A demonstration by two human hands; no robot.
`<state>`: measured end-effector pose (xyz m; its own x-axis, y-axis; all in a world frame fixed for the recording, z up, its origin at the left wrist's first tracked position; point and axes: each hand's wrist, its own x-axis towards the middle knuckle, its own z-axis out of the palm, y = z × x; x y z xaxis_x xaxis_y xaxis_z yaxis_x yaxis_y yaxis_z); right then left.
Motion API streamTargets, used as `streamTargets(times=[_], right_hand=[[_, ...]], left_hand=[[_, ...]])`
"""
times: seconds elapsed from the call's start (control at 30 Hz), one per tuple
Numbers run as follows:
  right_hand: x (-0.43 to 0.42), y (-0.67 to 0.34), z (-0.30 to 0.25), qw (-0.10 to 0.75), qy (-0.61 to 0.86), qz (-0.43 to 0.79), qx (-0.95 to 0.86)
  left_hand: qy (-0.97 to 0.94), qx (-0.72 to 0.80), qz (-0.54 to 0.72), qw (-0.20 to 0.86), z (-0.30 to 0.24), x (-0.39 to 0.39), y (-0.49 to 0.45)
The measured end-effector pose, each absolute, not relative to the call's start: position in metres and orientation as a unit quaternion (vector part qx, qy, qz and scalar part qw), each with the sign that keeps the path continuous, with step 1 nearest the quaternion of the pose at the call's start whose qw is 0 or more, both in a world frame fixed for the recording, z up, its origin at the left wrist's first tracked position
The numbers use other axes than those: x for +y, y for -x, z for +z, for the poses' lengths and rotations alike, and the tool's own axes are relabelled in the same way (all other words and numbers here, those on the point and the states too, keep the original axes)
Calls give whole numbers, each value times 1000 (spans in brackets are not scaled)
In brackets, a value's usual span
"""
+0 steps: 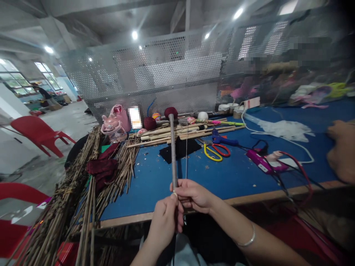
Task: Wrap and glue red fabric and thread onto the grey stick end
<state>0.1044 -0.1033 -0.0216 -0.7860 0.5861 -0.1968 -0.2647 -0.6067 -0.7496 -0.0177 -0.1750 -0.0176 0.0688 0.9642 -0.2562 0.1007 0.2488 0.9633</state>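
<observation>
Both hands are closed around the near end of a long grey stick (173, 155) that points away from me over the table. At its far end is a dark red ball-shaped head (171, 112). My left hand (165, 216) grips the stick lowest, with the thumb on top. Just above and touching it, my right hand (195, 195) pinches the stick between thumb and fingers. A thin upright strand (186, 155) runs beside the stick, down to my right hand. Beyond them lie a black cloth (184, 148) and scissors (215, 152) with yellow and red handles.
Bundles of thin sticks (126, 166) and a maroon cloth (104, 168) cover the blue table's (222, 181) left side. A blue glue gun (223, 139), purple power strip (257, 161) and cables lie right. Perforated metal panel (166, 79) stands behind. Another person's hand (342, 149) is far right.
</observation>
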Motion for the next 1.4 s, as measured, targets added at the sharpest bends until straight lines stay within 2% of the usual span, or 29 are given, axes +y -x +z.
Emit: streamTargets(times=[0.07, 0.2, 0.27, 0.43, 0.5, 0.67, 0.73, 1.0, 1.13, 1.2, 1.3, 1.4], right_hand=[[-104, -104, -23, 246, 242, 853, -391], [-104, -103, -25, 241, 279, 830, -418], [-104, -103, -25, 241, 276, 834, -413], [-104, -104, -20, 232, 227, 860, -393], [-104, -104, -21, 241, 232, 855, -397], [-104, -101, -26, 253, 270, 843, -391], [-104, -101, -26, 246, 271, 842, -396], [-104, -102, -19, 235, 239, 852, -402], [-105, -107, -19, 234, 253, 835, -430], [-105, -109, -19, 226, 248, 834, -438], [-104, -113, -18, 210, 257, 817, -472], [-103, -119, -14, 231, 285, 777, -512]], left_hand=[[-492, 569, 393, 528, -18, -175, 18], [-560, 601, 401, 406, -17, -177, 21], [-554, 596, 392, 429, -16, -177, 21], [-463, 541, 387, 586, -15, -177, 21], [-466, 537, 380, 592, -14, -176, 21], [-547, 601, 390, 434, -12, -177, 23], [-558, 601, 386, 421, -13, -178, 23], [-453, 559, 404, 565, -17, -178, 23], [-382, 573, 501, 524, -16, -158, 32], [-355, 545, 537, 538, -12, -141, 32], [-331, 486, 478, 653, -1, -114, 23], [-304, 428, 416, 742, 10, -101, 14]])
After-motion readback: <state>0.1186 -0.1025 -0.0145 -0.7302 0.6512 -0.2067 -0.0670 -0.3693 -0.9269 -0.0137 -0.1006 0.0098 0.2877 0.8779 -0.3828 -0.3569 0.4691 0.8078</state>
